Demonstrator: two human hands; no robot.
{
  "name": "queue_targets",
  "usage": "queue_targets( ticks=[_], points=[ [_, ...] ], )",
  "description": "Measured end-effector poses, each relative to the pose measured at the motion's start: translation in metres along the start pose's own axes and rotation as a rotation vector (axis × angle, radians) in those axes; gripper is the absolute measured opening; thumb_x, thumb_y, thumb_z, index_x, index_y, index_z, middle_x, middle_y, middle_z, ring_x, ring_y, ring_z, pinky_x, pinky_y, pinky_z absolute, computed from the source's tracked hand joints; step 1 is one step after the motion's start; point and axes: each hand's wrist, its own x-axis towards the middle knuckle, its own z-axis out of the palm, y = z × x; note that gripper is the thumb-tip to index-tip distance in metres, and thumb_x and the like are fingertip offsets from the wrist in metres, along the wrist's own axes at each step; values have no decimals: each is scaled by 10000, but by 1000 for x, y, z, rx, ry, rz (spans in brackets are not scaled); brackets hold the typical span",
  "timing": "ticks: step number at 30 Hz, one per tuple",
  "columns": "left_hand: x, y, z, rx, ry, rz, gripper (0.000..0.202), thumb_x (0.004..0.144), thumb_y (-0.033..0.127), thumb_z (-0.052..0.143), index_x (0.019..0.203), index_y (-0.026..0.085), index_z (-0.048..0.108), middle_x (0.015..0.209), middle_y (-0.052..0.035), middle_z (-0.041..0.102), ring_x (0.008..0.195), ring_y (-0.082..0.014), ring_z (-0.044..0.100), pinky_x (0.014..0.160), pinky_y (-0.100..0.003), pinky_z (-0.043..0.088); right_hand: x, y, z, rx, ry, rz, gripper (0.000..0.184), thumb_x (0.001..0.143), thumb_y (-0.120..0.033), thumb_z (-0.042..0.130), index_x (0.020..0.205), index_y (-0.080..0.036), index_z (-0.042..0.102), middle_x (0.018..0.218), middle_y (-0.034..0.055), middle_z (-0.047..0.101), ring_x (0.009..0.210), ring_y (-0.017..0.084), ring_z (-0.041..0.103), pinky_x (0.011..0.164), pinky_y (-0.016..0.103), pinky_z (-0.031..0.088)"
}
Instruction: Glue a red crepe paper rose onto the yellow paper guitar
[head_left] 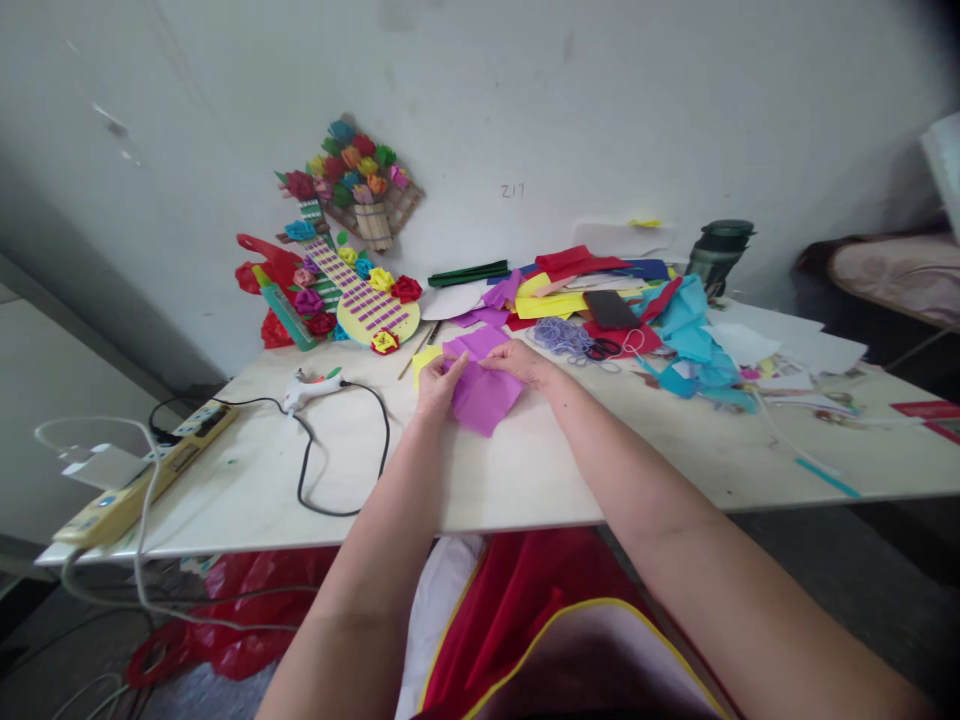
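Note:
A purple sheet of paper (484,393) lies on the pale table (525,470) in front of me. My left hand (439,382) pinches its left edge with the fingers closed on the paper. My right hand (516,360) presses and grips the paper's upper right part, fingers curled over it. A yellow scrap (423,358) peeks out from under the sheet at the left.
A white glue gun (309,386) with a black cable lies left of my hands, beside a yellow power strip (142,478). Paper-flower crafts and a paper guitar (358,298) lean on the wall. Coloured papers, scissors (600,349) and a dark bottle (718,254) crowd the right.

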Motion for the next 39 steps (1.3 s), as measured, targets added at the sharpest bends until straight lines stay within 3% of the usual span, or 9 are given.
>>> queue_targets(
  ticks=[4,11,14,19,23,29,34,39],
  points=[
    [1,-1,1,-70,26,-42,359,605,464,726,653,139,582,541,24,500,485,-79,417,471,-216,331,-1,0,-1,106,22,3,394,559,-486,749,601,-137,571,536,-45,486,552,78,422,570,235,352],
    [12,-12,-5,-321,350,10,365,639,475,705,626,142,557,531,50,449,500,-60,414,495,-199,323,0,5,3,379,-27,205,389,689,-545,655,689,-168,561,587,49,626,519,162,570,508,299,454],
    [12,-11,-5,-362,392,9,341,637,444,717,657,140,564,541,50,458,513,-61,436,504,-197,328,2,4,10,377,-26,214,381,635,-517,710,668,-183,531,577,30,615,520,148,562,504,284,450],
    [8,-6,-2,-416,290,-19,362,566,399,767,707,151,545,554,51,496,498,-67,463,505,-201,372,8,7,17,298,187,156,416,484,-369,808,582,-185,448,505,-57,511,499,89,489,497,226,408],
    [6,-2,-1,-373,149,-118,395,508,381,786,716,152,541,559,38,532,495,-93,501,514,-233,426,11,13,7,254,264,114,307,497,-315,780,588,-157,533,518,-59,536,497,75,477,517,216,402],
    [4,3,-3,-321,-54,-196,377,512,381,774,730,146,577,583,25,549,505,-104,502,504,-239,415,9,15,-7,282,160,117,241,494,-233,783,665,-143,638,631,-10,641,587,113,555,620,256,459],
    [8,-4,-9,-228,-87,-184,327,587,396,735,613,148,522,520,41,449,456,-62,387,441,-203,262,3,7,-8,221,63,98,230,486,-217,796,592,-131,611,541,-34,584,561,96,521,605,237,432],
    [11,-11,-12,-115,-113,-111,369,658,428,688,565,164,448,485,60,336,443,-53,286,446,-213,185,-1,3,-6,227,-13,105,251,495,-238,800,645,-120,636,561,-15,597,578,107,516,619,253,419]
  ],
)
